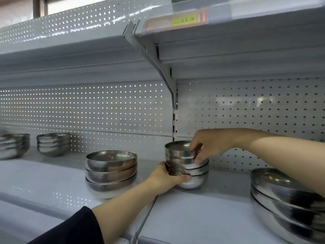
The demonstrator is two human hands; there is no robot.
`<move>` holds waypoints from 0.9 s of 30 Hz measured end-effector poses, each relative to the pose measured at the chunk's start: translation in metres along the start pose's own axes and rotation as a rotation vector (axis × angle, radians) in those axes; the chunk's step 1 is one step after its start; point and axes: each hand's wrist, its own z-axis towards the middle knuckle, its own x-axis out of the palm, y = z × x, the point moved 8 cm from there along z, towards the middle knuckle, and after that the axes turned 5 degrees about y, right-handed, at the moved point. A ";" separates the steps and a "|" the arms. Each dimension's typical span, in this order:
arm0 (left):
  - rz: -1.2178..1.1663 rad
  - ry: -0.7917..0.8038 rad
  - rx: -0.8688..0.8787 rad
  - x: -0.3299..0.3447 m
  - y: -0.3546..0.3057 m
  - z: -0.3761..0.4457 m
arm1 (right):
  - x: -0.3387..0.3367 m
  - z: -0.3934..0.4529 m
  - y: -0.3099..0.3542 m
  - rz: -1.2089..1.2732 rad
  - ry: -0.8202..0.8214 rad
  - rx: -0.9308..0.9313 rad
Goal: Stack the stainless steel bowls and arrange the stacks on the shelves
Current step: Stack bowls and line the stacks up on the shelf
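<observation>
A stack of small stainless steel bowls (190, 180) stands on the white shelf (202, 208), near the perforated back panel. My left hand (165, 178) grips the lower bowls of this stack from the left side. My right hand (207, 147) pinches the rim of the top bowl (177, 148), fingers curled over its edge. A wider stack of three bowls (110, 171) stands to the left of it. Two more stacks, one (53, 143) further left and one (12, 145) at the far left edge, stand against the back.
A stack of large bowls (281, 199) stands at the right, partly behind my right forearm. An upper shelf (228, 37) with a price label (175, 21) hangs overhead on a bracket (158, 67). A seam divides the shelf boards below my left arm.
</observation>
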 end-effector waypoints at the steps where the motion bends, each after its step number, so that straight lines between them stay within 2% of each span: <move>1: 0.007 -0.011 0.009 0.000 0.001 0.001 | 0.000 0.000 -0.001 0.014 -0.005 0.002; 8: -0.013 -0.036 0.048 -0.003 0.005 0.005 | -0.001 0.004 -0.008 0.081 -0.011 0.022; 16: -0.079 0.007 0.054 -0.003 0.010 0.011 | -0.002 0.005 -0.008 0.120 0.034 0.037; 27: -0.035 0.069 0.080 -0.001 0.010 0.013 | 0.000 0.011 0.004 0.043 -0.042 -0.011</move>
